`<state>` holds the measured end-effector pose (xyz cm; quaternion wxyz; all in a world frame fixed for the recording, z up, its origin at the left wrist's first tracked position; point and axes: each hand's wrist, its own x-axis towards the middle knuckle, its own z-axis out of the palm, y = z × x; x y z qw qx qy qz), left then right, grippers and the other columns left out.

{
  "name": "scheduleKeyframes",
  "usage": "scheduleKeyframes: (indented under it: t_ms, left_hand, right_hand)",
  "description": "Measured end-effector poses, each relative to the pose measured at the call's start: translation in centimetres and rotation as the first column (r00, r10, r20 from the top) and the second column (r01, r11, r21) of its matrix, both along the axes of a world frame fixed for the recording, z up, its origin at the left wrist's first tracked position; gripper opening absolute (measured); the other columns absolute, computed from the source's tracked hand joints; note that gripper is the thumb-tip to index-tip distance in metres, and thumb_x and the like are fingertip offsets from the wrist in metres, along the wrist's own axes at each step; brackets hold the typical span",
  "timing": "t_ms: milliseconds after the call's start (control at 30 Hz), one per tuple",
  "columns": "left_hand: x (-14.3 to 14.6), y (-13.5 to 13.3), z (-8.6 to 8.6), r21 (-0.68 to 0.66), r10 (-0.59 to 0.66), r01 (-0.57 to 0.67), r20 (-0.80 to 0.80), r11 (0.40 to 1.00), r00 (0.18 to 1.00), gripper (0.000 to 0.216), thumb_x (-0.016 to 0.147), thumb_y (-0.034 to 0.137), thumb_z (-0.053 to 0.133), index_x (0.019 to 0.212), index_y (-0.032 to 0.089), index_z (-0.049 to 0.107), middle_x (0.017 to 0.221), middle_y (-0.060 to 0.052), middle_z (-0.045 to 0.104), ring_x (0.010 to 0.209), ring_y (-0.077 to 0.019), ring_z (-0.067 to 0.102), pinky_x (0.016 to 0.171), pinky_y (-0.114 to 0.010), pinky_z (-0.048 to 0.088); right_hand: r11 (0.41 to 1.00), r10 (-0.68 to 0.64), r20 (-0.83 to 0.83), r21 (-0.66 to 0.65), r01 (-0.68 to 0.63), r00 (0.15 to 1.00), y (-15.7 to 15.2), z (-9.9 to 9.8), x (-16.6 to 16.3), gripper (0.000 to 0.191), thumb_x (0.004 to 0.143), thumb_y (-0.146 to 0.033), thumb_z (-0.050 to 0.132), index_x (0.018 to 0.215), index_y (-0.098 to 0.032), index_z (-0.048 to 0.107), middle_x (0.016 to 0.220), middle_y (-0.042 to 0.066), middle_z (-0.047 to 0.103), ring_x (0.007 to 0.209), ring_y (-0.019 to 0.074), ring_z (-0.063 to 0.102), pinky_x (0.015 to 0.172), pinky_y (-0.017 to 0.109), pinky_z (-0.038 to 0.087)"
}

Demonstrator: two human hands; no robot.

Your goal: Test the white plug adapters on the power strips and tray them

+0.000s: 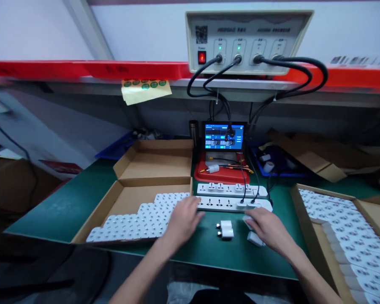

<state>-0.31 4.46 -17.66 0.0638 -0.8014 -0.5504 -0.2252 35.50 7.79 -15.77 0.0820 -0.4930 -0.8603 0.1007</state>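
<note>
My left hand (184, 217) is over the right edge of the open carton (98, 211), close to the left end of a white power strip (213, 203). Its thumb stands apart from the fingers, and I see nothing held. My right hand (269, 226) has its fingers closed on a white charger (248, 222), partly hidden by the hand. Another white charger (256, 239) lies just below those fingers. Between my hands, a white plug charger (227, 233) rests beside a second one, their pins pointing left. Rows of white chargers (134, 223) fill part of the left carton.
A second power strip (231, 190) lies behind the first, with black cables plugged in nearby. Behind are a red tray (202, 171) and a lit screen (224, 137). A carton of chargers (342, 219) stands right. A cabled test box (248, 42) sits on the shelf.
</note>
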Motion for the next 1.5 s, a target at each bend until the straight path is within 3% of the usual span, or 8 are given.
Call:
scheduleKeyframes:
  t_ms: [133,267,433,667,900,1067,1300,1500]
  left_hand:
    - [8.9,-2.9,-2.0,0.045,-0.24,0.255,-0.207,0.966,0.948,0.045,0.108,0.031,0.057,0.15,0.013,0.057,0.141,-0.02,0.069,0.122,-0.0343,0.065,0.092,-0.046,0.055]
    - [11.7,-3.8,-3.2,0.103,-0.289,0.332,-0.301,0.938,0.909,0.03,0.102,0.013,0.054,0.129,0.01,0.066,0.116,-0.016,0.071,0.097,-0.0287,0.065,0.076,-0.041,0.052]
    - [10.9,-4.4,-3.3,0.082,-0.346,0.37,-0.216,0.925,0.913,0.009,0.098,0.011,0.059,0.101,0.017,0.066,0.088,-0.007,0.065,0.082,-0.0262,0.061,0.068,-0.039,0.051]
    - [5.3,-1.2,0.2,-0.07,-0.177,0.208,0.303,0.976,0.936,0.033,0.105,0.018,0.058,0.138,0.021,0.061,0.114,-0.01,0.074,0.101,-0.0255,0.072,0.086,-0.038,0.061]
    - [2.5,4.6,1.7,-0.267,-0.003,0.058,0.202,0.962,0.979,0.032,0.103,0.016,0.058,0.133,0.019,0.07,0.128,-0.015,0.077,0.116,-0.0295,0.074,0.101,-0.04,0.058]
    - [3.3,5.9,1.8,-0.39,-0.029,0.07,0.11,0.918,0.994,0.03,0.098,0.012,0.063,0.126,0.02,0.074,0.127,-0.015,0.078,0.119,-0.0306,0.073,0.103,-0.039,0.054]
    - [3.9,5.8,3.0,-0.398,-0.077,0.066,-0.011,0.915,0.997,0.016,0.098,0.019,0.067,0.109,0.022,0.077,0.117,-0.014,0.078,0.115,-0.0324,0.07,0.098,-0.039,0.052]
    - [10.8,6.7,2.6,-0.218,-0.15,0.193,0.197,0.957,0.969,0.027,0.101,0.026,0.07,0.126,0.019,0.075,0.117,-0.011,0.076,0.113,-0.0289,0.068,0.102,-0.042,0.054]
  right_hand:
    - [0.998,0.067,-0.104,0.018,-0.066,0.992,1.1,1.3,-4.8,0.043,0.111,-0.026,0.049,0.152,-0.02,0.061,0.133,0.014,0.074,0.113,0.0275,0.074,0.095,0.035,0.055]
    - [0.998,0.067,0.038,-0.016,-0.067,0.997,2.6,2.2,-9.0,0.045,0.106,-0.013,0.052,0.15,-0.023,0.06,0.135,0.012,0.073,0.109,0.0256,0.075,0.09,0.032,0.053]
    - [0.996,0.089,0.186,-0.013,-0.089,0.979,3.7,3.0,-10.9,0.051,0.095,0.002,0.049,0.138,-0.022,0.063,0.126,0.011,0.075,0.102,0.0254,0.077,0.082,0.03,0.05]
    - [0.99,0.14,0.234,-0.005,-0.142,0.962,4.1,2.6,-11.0,0.038,0.095,0.0,0.053,0.125,-0.02,0.064,0.118,0.013,0.075,0.105,0.0268,0.077,0.084,0.031,0.051]
    - [0.993,0.116,0.198,-0.007,-0.117,0.973,4.0,2.0,-11.3,0.04,0.093,0.001,0.052,0.124,-0.019,0.067,0.115,0.013,0.078,0.102,0.0289,0.078,0.082,0.031,0.052]
    - [0.993,0.09,0.045,0.067,-0.093,0.995,2.6,1.9,-9.2,0.046,0.103,-0.011,0.054,0.147,-0.024,0.06,0.131,0.013,0.076,0.101,0.025,0.077,0.082,0.029,0.051]
    - [0.965,-0.131,-0.262,0.188,0.184,0.956,1.9,2.5,-0.3,0.031,0.112,-0.036,0.05,0.097,-0.022,0.073,0.097,0.008,0.079,0.089,0.0234,0.072,0.078,0.031,0.045]
    - [0.972,-0.22,-0.337,0.004,0.235,0.915,4.2,0.4,3.1,0.018,0.098,-0.035,0.062,0.094,-0.023,0.074,0.09,0.004,0.078,0.085,0.0228,0.07,0.074,0.031,0.043]
